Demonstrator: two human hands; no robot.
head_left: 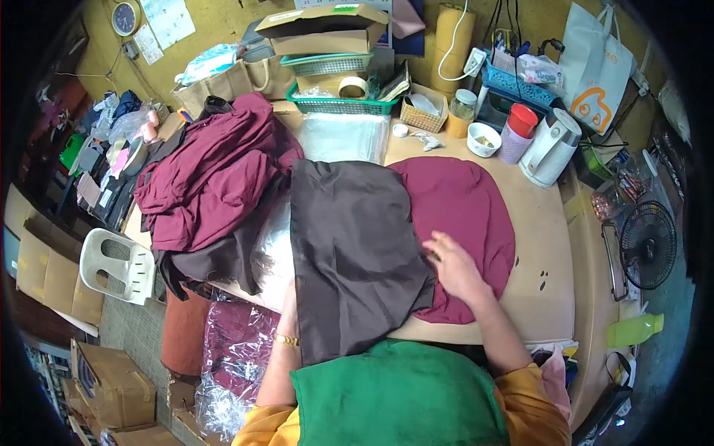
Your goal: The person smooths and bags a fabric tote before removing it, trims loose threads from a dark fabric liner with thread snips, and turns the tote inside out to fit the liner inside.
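Observation:
A dark brown-black cloth piece (353, 245) lies spread on the table in front of me, overlapping a maroon cloth (472, 215) on its right. My right hand (452, 267) rests at the dark cloth's right edge, over the maroon cloth, fingers extended and slightly apart. My left hand (289, 299) reaches under the left edge of the dark cloth; its fingers are hidden there. Beside it, clear plastic (275, 249) shows between the dark cloth and a crumpled pile of maroon garments (216, 171) with dark parts.
Flat clear plastic bags (343, 137) lie behind the dark cloth. Green baskets (342, 104), a glass jar (462, 105), a white bowl (483, 140) and an electric kettle (549, 149) stand along the back. A white plastic chair (115, 267) is at left, a black fan (648, 244) at right.

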